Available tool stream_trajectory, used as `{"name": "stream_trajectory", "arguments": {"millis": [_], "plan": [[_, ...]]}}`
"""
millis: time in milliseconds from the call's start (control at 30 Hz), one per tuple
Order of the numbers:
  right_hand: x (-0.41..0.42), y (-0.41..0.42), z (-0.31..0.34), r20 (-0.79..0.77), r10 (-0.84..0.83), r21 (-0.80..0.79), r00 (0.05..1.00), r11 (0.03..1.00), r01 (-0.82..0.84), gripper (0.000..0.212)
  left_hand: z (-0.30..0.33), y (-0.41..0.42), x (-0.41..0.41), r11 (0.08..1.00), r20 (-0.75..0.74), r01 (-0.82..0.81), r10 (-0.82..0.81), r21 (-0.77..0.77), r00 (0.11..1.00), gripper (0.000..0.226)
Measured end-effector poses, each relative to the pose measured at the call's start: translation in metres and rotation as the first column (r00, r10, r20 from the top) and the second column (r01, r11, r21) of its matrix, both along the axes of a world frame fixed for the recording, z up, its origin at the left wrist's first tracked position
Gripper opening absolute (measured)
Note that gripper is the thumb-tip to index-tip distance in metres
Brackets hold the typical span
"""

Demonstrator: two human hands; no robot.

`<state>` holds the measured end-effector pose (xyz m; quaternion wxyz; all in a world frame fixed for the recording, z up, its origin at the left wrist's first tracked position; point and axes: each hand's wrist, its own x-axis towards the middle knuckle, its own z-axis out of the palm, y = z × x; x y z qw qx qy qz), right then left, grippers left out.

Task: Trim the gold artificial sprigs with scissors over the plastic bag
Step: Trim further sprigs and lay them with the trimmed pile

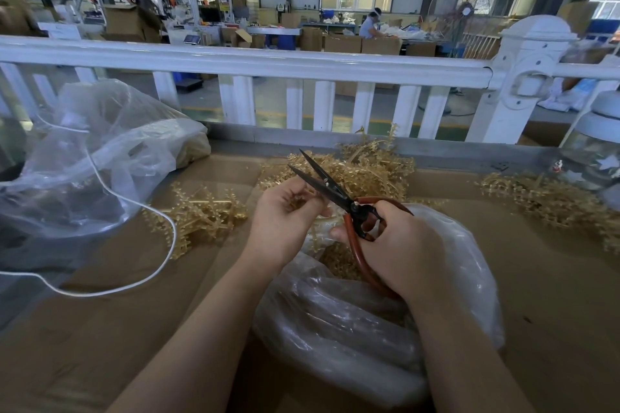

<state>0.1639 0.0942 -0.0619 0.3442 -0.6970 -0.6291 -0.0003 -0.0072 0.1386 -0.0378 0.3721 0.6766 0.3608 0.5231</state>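
Observation:
My right hand grips the red handles of the scissors, whose black blades stand apart and point up and to the left. My left hand pinches a small gold sprig right beside the blades. Both hands hover above a clear plastic bag at the near centre, with gold trimmings inside its mouth. Loose gold sprigs lie in a pile behind the scissors, a pile at the left and a pile at the far right.
A cardboard sheet covers the table. A big crumpled clear bag and a white cord lie at the left. A white fence rail runs along the back. A glass jar stands at the right edge.

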Motion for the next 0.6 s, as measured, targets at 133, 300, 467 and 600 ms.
{"name": "stream_trajectory", "arguments": {"millis": [133,300,467,600], "plan": [[0.0009,0.0008,-0.0008,0.002,0.001,-0.001,1.0,1.0,-0.001,0.067,-0.0006,0.0005,0.0004,1.0,0.02,0.008,-0.008,-0.001,1.0,0.016],[0.0009,0.0011,-0.0019,0.005,-0.012,0.003,1.0,1.0,0.012,0.068,-0.0002,0.0004,-0.0001,1.0,0.034,0.018,-0.018,0.004,0.999,0.017],[0.0011,0.0013,-0.0023,-0.02,-0.003,0.01,1.0,1.0,0.004,0.066,0.0002,0.0004,-0.0003,0.999,0.059,0.034,-0.034,-0.003,0.998,0.023],[-0.001,0.0007,-0.0019,-0.053,-0.014,0.02,0.998,1.0,0.016,0.058,-0.0024,0.0032,-0.0004,0.998,0.076,0.04,-0.036,-0.051,0.996,0.013]]}}
